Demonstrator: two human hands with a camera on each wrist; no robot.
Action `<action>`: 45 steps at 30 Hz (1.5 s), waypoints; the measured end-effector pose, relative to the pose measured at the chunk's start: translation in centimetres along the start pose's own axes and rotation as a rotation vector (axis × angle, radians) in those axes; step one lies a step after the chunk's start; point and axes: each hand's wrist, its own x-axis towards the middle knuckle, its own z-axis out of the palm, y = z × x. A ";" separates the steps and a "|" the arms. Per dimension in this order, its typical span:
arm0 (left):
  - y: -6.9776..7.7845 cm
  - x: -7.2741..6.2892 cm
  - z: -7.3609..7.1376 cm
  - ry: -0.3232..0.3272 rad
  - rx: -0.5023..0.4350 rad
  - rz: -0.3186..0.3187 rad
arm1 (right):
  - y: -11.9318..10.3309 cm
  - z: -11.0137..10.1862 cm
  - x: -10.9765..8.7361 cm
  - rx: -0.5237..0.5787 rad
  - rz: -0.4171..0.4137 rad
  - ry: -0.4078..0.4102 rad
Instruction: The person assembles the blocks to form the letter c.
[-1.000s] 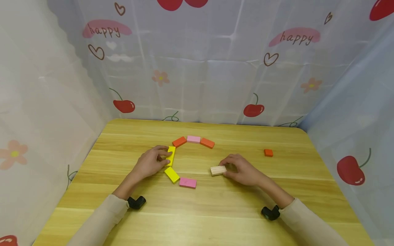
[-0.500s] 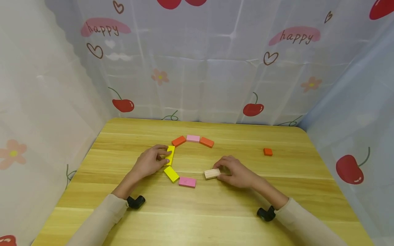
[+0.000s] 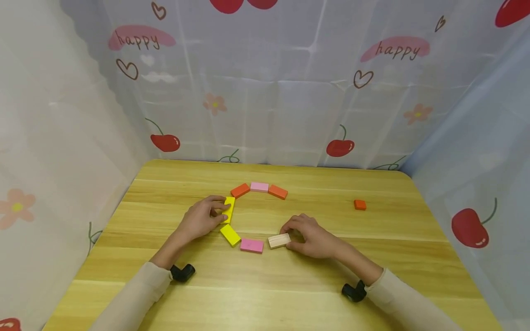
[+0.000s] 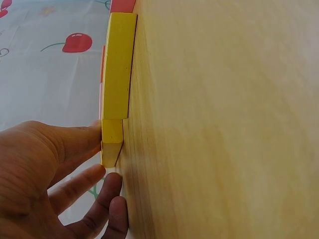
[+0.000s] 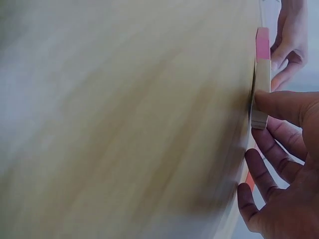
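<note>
My left hand [image 3: 203, 216] pinches a yellow wooden block [image 3: 229, 209] between thumb and fingers on the left side of a curved row. Just below it lies a second yellow block [image 3: 230, 235], seen large in the left wrist view. A pink block [image 3: 251, 246] comes after that at the front of the curve. My right hand [image 3: 312, 236] grips a plain wood-coloured block [image 3: 279, 241] by its right end, thumb on the near side. A small gap parts this block from the pink one in the head view.
At the back of the curve lie an orange block [image 3: 240, 190], a light pink block [image 3: 259, 187] and another orange block [image 3: 278, 191]. A lone orange block [image 3: 360, 205] sits far right on the wooden table [image 3: 265, 299]. Patterned curtains [image 3: 265, 105] surround the table's back and sides.
My right hand has carried the plain block left and toward the front edge, bringing it close to the pink block's right end. The left hand has kept its place on the yellow block.
</note>
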 end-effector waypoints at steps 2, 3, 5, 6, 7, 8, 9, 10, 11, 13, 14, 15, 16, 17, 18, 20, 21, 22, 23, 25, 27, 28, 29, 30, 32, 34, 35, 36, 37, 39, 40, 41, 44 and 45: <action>0.0 0.0 0.0 0.002 0.000 0.003 | -0.2 0.0 0.1 -0.001 0.002 -0.007; -0.1 0.0 0.0 0.002 0.000 0.005 | -0.2 0.1 0.1 -0.002 0.003 -0.012; -0.1 0.1 0.0 0.004 0.002 0.009 | -0.3 0.1 0.2 -0.007 0.000 -0.015; -0.1 0.1 0.0 0.004 0.001 0.008 | -0.3 0.2 0.2 -0.010 -0.002 -0.015; -0.1 0.2 0.0 0.004 0.003 0.008 | -0.3 0.2 0.3 -0.012 -0.004 -0.015; -0.1 0.2 0.0 0.004 0.003 0.007 | -0.4 0.2 0.3 -0.011 -0.005 -0.016; -0.1 0.2 0.0 0.004 0.003 0.005 | -0.4 0.2 0.3 -0.010 -0.007 -0.016; -0.1 0.2 0.0 0.003 0.003 0.003 | -0.5 0.3 0.3 -0.008 -0.009 -0.015; 0.0 0.1 0.0 0.002 0.002 -0.001 | -0.5 0.3 0.4 -0.007 -0.012 -0.015; 0.0 0.1 0.0 0.000 0.001 -0.005 | -0.6 0.3 0.4 -0.004 -0.012 -0.020; 0.0 0.1 0.0 -0.002 0.000 -0.007 | -0.7 0.4 0.4 -0.005 -0.014 -0.021; 0.0 0.1 0.0 -0.003 0.000 -0.007 | -0.6 0.4 0.4 -0.007 -0.015 -0.021; 0.0 0.1 0.0 -0.003 0.000 -0.007 | -0.7 0.5 0.5 -0.008 -0.015 -0.021; 0.0 0.1 0.0 -0.002 0.001 -0.006 | -0.7 0.5 0.5 -0.008 -0.014 -0.021; 0.0 0.1 0.0 0.000 0.002 -0.005 | -0.7 0.5 0.5 -0.005 -0.012 -0.023; 0.0 0.1 0.0 0.004 0.004 -0.003 | -0.7 0.5 0.5 -0.008 -0.011 -0.021; 0.0 0.1 0.0 0.006 0.005 -0.002 | -0.7 0.5 0.5 -0.006 -0.008 -0.022; 0.0 0.1 0.0 0.008 0.006 -0.002 | -0.7 0.5 0.6 -0.004 -0.005 -0.023; 0.0 0.1 0.0 0.008 0.007 -0.002 | -0.7 0.5 0.6 -0.005 -0.005 -0.023; 0.0 0.1 -0.1 0.006 0.003 -0.002 | -0.6 0.5 0.6 -0.007 -0.006 -0.022; 0.0 0.1 -0.1 0.002 0.001 -0.003 | -0.6 0.6 0.6 -0.003 -0.005 -0.025; 0.0 0.1 -0.1 -0.001 0.000 -0.003 | -0.5 0.6 0.6 -0.002 -0.006 -0.024; 0.1 0.1 -0.1 -0.002 0.000 -0.003 | -0.5 0.6 0.6 -0.001 -0.007 -0.024; 0.1 0.1 -0.1 -0.003 -0.001 -0.003 | -0.5 0.6 0.6 0.004 -0.007 -0.025; 0.1 0.1 -0.1 -0.004 0.001 -0.002 | -0.5 0.5 0.6 0.008 -0.007 -0.025; 0.1 0.0 -0.1 -0.003 0.001 -0.003 | -0.6 0.5 0.5 0.011 -0.007 -0.026; 0.1 0.0 0.0 -0.002 0.000 -0.002 | -0.6 0.5 0.5 0.011 -0.008 -0.025; 0.0 0.0 0.0 -0.001 -0.001 -0.002 | -0.6 0.5 0.5 0.011 -0.009 -0.026; 0.0 0.0 0.0 -0.001 0.000 -0.002 | -0.5 0.5 0.5 0.011 -0.011 -0.025; 0.0 0.0 0.0 0.000 0.001 -0.003 | -0.5 0.5 0.5 0.013 -0.015 -0.026; 0.0 0.0 0.0 -0.001 0.002 -0.004 | -0.4 0.5 0.5 0.014 -0.018 -0.024; 0.0 0.0 0.0 -0.001 0.003 -0.004 | -0.5 0.5 0.5 0.019 -0.018 -0.026; 0.1 0.0 0.0 0.000 0.006 -0.006 | -0.5 0.5 0.5 0.026 -0.020 -0.026; 0.1 0.0 0.0 0.000 0.007 -0.006 | -0.5 0.5 0.5 0.027 -0.021 -0.026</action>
